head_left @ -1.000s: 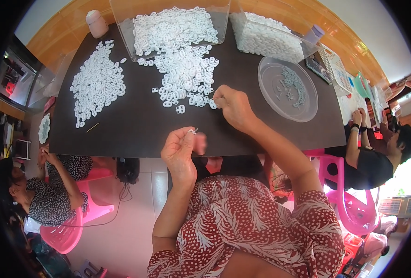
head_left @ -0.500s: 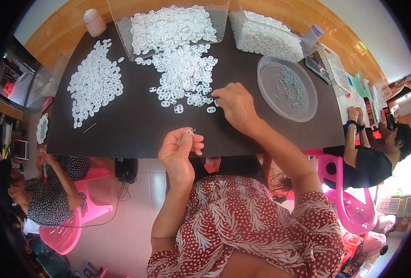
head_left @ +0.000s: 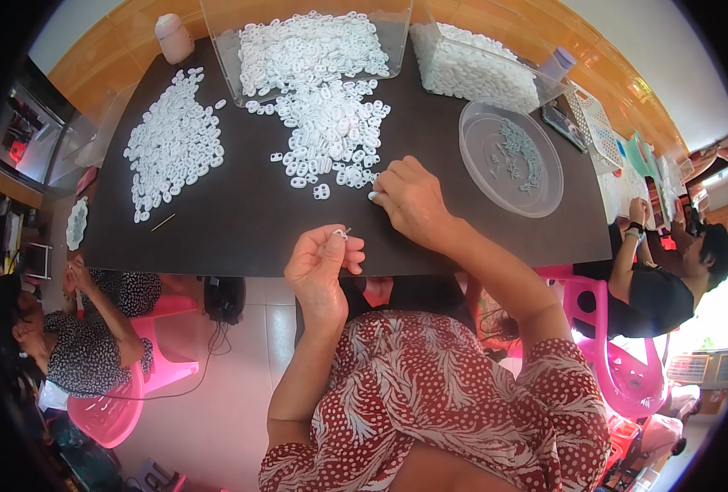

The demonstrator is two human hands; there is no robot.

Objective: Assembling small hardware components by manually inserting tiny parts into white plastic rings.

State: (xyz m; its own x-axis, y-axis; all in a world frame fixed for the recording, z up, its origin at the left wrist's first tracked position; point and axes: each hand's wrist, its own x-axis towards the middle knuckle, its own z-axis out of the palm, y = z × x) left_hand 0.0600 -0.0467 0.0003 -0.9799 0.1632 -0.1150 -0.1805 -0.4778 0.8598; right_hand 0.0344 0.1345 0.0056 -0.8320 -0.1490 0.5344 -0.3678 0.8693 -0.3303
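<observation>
My left hand (head_left: 319, 261) is closed near the table's front edge, its thumb and fingers pinching a small white plastic piece (head_left: 341, 234). A short thin greyish bit juts from it, too small to make out. My right hand (head_left: 415, 201) is closed, palm down, just right of the loose heap, with another white piece (head_left: 373, 196) at its fingertips. A heap of white oval two-holed pieces (head_left: 331, 123) spills toward me from a clear bin (head_left: 226, 61). Another pile of white pieces (head_left: 175, 143) lies to the left.
A round clear lid (head_left: 483, 180) holds small grey-green parts (head_left: 518, 152). Behind it are a second clear bin (head_left: 544, 90), a purple-capped bottle (head_left: 557, 63) and a phone (head_left: 562, 123). A pink bottle (head_left: 174, 39) stands back left; a thin stick (head_left: 163, 222) lies nearer. People sit at both sides.
My right hand has moved slightly toward me and left, its fingertips now on the white piece that lay beside the heap. My left hand keeps its pinch. The view has shifted a little.
</observation>
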